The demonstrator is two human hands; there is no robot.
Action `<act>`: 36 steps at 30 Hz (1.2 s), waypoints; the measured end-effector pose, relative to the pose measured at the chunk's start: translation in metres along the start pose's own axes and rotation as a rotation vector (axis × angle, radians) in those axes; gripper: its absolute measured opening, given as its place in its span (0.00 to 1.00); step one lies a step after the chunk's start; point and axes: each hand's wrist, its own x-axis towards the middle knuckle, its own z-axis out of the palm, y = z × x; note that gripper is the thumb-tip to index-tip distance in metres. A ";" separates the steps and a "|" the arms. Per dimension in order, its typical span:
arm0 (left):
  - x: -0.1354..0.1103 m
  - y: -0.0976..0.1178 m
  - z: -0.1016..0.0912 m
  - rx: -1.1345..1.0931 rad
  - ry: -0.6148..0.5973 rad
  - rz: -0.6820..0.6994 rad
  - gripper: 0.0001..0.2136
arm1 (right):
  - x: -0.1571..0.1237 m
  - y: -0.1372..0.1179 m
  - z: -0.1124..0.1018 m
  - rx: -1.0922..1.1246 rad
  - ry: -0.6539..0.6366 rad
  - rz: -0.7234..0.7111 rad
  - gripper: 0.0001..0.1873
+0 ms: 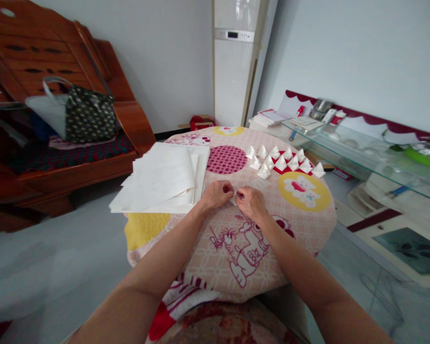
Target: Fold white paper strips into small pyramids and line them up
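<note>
Over the middle of the cloth-covered table, my left hand (219, 194) and my right hand (251, 202) meet with fingertips pinched on a small piece of white folded paper (232, 200). Most of that paper is hidden by the fingers, so its shape is unclear. Just beyond my right hand, several small white folded paper boats (263, 171) stand upright in loose rows on the cloth. To the left of my left hand lies a stack of white paper sheets (161, 174), its top sheets set askew and faintly printed.
A patterned pink tablecloth (215, 248) covers the round table. On the right runs a glass-topped cabinet (365, 155) holding papers and metal containers. A wooden bench (129, 119) with a dark patterned bag (89, 114) stands at left. Behind is a tall white air conditioner (232, 71).
</note>
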 end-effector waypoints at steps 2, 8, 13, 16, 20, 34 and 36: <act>0.000 -0.001 0.000 -0.004 0.002 -0.003 0.07 | 0.000 0.001 0.001 0.025 0.028 0.017 0.07; -0.001 -0.002 -0.004 -0.048 0.003 -0.012 0.09 | -0.003 0.016 0.000 0.202 0.087 0.028 0.10; -0.002 -0.004 -0.007 -0.096 -0.022 -0.030 0.11 | -0.007 0.032 -0.010 0.449 0.043 0.046 0.07; -0.002 -0.005 -0.007 -0.118 -0.032 -0.035 0.12 | -0.007 0.036 -0.013 0.480 0.005 0.018 0.06; -0.002 -0.005 -0.008 -0.118 -0.036 -0.026 0.12 | -0.006 0.035 -0.010 0.407 0.000 -0.065 0.05; 0.000 -0.011 -0.009 -0.255 -0.075 -0.072 0.10 | -0.002 0.012 0.004 0.177 0.009 -0.058 0.07; 0.001 -0.013 -0.008 -0.349 -0.090 -0.091 0.09 | -0.003 0.013 0.006 0.191 0.039 -0.063 0.08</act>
